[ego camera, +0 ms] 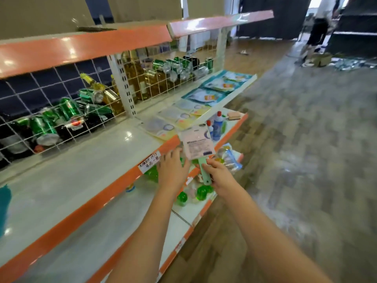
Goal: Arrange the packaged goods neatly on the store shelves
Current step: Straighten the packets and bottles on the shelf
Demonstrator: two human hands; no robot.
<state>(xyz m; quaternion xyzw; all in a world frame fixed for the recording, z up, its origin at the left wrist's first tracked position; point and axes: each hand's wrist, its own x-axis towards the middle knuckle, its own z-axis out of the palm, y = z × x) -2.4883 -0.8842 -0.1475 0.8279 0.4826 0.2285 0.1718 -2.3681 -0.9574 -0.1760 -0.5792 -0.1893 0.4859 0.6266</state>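
A flat pink packet [196,141] with a printed label stands upright just in front of the middle shelf's orange edge [114,186]. My left hand [172,167] holds the packet's lower left side with curled fingers. My right hand [219,173] grips a mint-green plastic handle [204,173] that pokes out below the packet. More flat packets [177,119] lie in a row on the white shelf behind, and blue-and-white ones [216,87] lie further right.
Green cans [43,127] and amber bottles [140,76] are piled behind the wire mesh back. Blue bottles with red caps [217,124] and green jelly-like items [202,192] sit on lower shelves. A person [318,29] stands far off on the wooden floor.
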